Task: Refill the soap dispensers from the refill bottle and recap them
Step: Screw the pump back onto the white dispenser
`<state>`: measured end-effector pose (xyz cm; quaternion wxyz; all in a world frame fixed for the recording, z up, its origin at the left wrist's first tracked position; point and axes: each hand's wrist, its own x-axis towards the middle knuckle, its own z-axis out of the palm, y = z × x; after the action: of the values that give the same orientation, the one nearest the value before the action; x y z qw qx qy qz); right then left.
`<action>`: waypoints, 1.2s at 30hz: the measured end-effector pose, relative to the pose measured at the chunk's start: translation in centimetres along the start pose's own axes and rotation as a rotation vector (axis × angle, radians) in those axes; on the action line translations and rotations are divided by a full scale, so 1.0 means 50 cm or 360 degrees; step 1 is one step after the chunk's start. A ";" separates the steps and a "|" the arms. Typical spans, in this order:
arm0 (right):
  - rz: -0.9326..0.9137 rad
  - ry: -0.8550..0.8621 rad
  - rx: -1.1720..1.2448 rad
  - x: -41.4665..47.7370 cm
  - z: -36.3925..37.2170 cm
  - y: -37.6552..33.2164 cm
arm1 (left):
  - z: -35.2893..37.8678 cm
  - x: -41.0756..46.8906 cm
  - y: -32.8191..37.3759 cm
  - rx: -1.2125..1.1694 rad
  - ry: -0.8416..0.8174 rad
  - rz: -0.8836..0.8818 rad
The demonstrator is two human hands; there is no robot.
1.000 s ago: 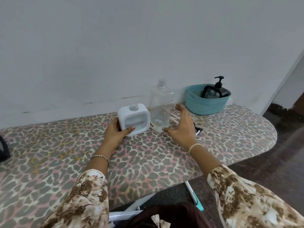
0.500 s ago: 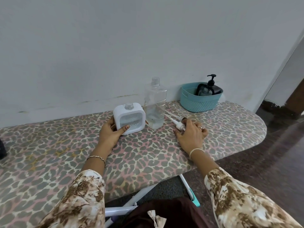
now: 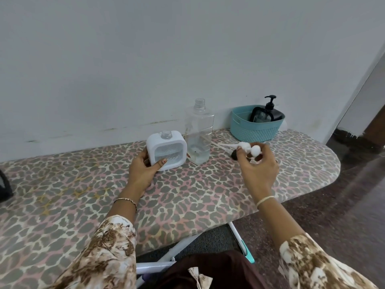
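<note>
A white square soap dispenser [image 3: 166,150] stands uncapped on the leopard-print board [image 3: 187,197]. My left hand [image 3: 143,170] grips its left side, thumb on the front. Just right of it stands the clear refill bottle [image 3: 199,134], open-necked, with a little liquid at the bottom. My right hand [image 3: 257,165] is raised above the board and pinches the white pump cap [image 3: 249,148], whose thin tube points left toward the bottle. A small dark cap [image 3: 234,154] lies on the board beside my fingers.
A teal basket [image 3: 256,130] at the back right holds a black pump dispenser [image 3: 270,112]. The wall runs close behind the bottles. The board's rounded end drops off to the dark floor at the right. A dark object [image 3: 4,186] sits at the left edge.
My right hand left the refill bottle, went down to the board right of it, took the white pump cap and lifted it. My left hand stayed on the dispenser.
</note>
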<state>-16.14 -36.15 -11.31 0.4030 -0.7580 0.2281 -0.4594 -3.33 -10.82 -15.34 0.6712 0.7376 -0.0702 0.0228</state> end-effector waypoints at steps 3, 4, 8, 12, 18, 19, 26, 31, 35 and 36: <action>0.0008 0.0038 0.0437 0.011 -0.022 -0.046 | 0.001 0.001 0.000 0.0014 0.0014 -0.0013; 0.0018 0.0029 0.0562 0.016 -0.026 -0.061 | 0.001 0.001 0.001 0.0022 0.0016 -0.0011; 0.0051 -0.0144 0.0935 0.025 -0.030 -0.127 | 0.001 0.000 0.000 0.0054 0.0024 0.0001; -0.0023 -0.0296 0.1144 0.020 -0.013 -0.184 | -0.001 0.000 -0.002 0.0066 0.0016 0.0013; -0.0102 -0.0509 0.1193 0.030 0.052 -0.247 | -0.001 -0.003 0.002 0.0058 0.0017 0.0025; -0.0100 -0.0546 0.1162 0.037 0.066 -0.254 | -0.001 -0.003 0.001 0.0047 0.0018 0.0022; -0.0205 -0.0665 0.0804 0.076 0.150 -0.263 | 0.000 -0.002 0.000 0.0005 0.0008 0.0012; -0.0371 -0.0714 0.0574 0.086 0.187 -0.259 | -0.001 -0.002 -0.001 0.0005 0.0004 -0.0008; -0.0456 -0.0903 0.0424 0.081 0.210 -0.255 | 0.000 -0.002 0.000 0.0023 0.0023 -0.0004; -0.0473 -0.0951 0.0385 0.079 0.216 -0.250 | 0.001 -0.002 0.000 0.0018 0.0024 -0.0003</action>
<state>-5.06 -27.49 -1.75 0.4675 -0.8306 -0.0688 -0.2946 -3.43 -10.85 -15.36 0.6675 0.7413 -0.0643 0.0283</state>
